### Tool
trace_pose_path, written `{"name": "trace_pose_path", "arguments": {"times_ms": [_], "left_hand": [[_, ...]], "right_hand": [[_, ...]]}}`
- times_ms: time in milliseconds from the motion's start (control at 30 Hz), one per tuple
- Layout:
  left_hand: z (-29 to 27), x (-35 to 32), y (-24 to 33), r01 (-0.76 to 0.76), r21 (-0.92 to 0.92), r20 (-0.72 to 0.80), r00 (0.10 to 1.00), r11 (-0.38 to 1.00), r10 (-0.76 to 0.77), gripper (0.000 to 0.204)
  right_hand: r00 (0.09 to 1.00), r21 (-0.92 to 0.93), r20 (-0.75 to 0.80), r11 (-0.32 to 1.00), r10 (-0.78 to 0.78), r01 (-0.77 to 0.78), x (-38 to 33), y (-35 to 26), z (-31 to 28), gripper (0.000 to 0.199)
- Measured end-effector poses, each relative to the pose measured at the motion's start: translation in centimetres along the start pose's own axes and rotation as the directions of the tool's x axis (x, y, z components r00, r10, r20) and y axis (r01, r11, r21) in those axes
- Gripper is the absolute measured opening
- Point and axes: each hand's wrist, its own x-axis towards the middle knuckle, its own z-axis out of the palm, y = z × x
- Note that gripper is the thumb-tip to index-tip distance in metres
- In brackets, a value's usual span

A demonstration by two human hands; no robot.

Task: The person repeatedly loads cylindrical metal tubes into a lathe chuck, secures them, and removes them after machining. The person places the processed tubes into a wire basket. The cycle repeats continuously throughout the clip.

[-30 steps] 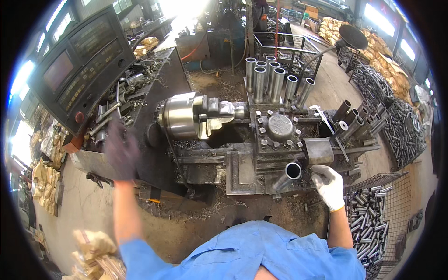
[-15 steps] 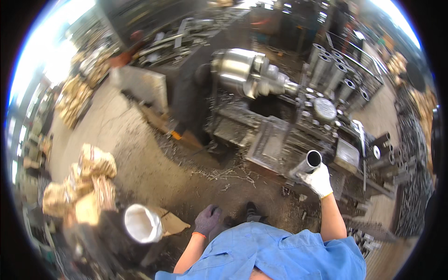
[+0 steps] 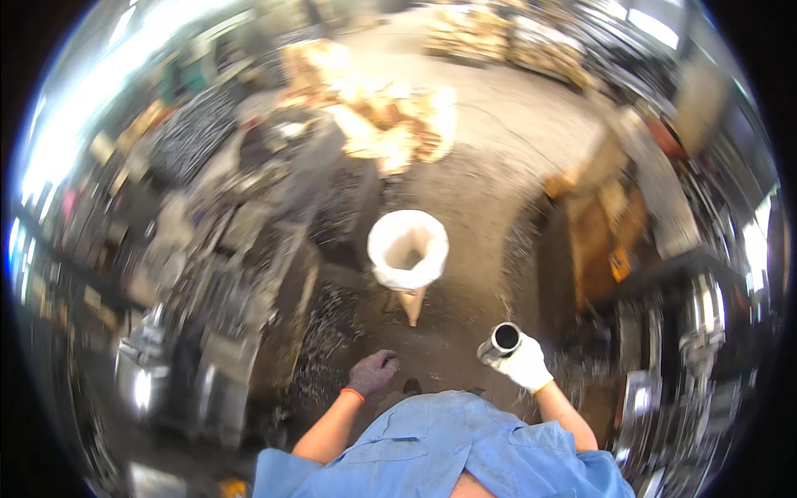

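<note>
My right hand [image 3: 526,365], in a white knit glove, is wrapped round a short metal tube [image 3: 506,337]. The tube tilts up, its dark round bore showing at the top end. My left hand [image 3: 374,372], in a dark greyish-purple glove with an orange cuff, hangs before my body with loosely bent fingers and nothing visible in them. Ahead, between the two hands, stands an open container with a white liner [image 3: 408,249]. A brown pointed flap [image 3: 412,305] hangs below its near side. Neither hand touches the container.
Blurred machinery flanks me, with a metal machine [image 3: 706,332] at right and a machine bed [image 3: 249,332] at left. Tan sacks [image 3: 390,124] lie beyond the container. Stacked tan bundles [image 3: 469,35] stand farther back. Metal shavings [image 3: 328,332] litter the floor at left.
My view has swung left, away from the machine with the large chuck. The white-lined container now sits ahead in the middle. The tube has stayed in my right hand.
</note>
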Motion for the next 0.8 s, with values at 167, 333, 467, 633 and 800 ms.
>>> {"name": "trace_pose_path", "arguments": {"times_ms": [167, 333, 467, 633, 800], "left_hand": [[-5.9, -7.0, -10.0, 0.242, -0.282, -0.469, 0.810, 0.928, -0.353, 0.051], [-2.3, -15.2, -20.1, 0.162, -0.669, -0.616, 0.425, 0.726, -0.663, 0.046], [2.7, -21.6, -24.8, -0.417, -0.817, -0.359, -0.170, 0.397, -0.918, 0.058], [3.0, -28.8, -24.1, -0.063, -0.760, -0.355, -0.794, 0.647, -0.494, 0.061], [1.7, -31.4, -23.2, 0.092, -0.895, -0.337, -0.781, 0.437, -0.526, 0.056]], "right_hand": [[0.797, 0.055, 0.427, 0.892, -0.427, 0.448, 8.0, -9.3, 9.6, 0.050], [0.446, 0.362, 0.624, 0.743, -0.641, 0.563, 14.2, -19.5, 18.1, 0.039], [0.300, 0.466, 0.619, 0.647, -0.726, 0.603, 17.4, -28.6, 23.1, 0.039], [0.215, 0.475, 0.585, 0.545, -0.782, 0.691, 22.2, -36.2, 30.7, 0.050], [0.152, 0.436, 0.734, 0.630, -0.662, 0.643, 25.3, -38.5, 34.3, 0.062]]}}
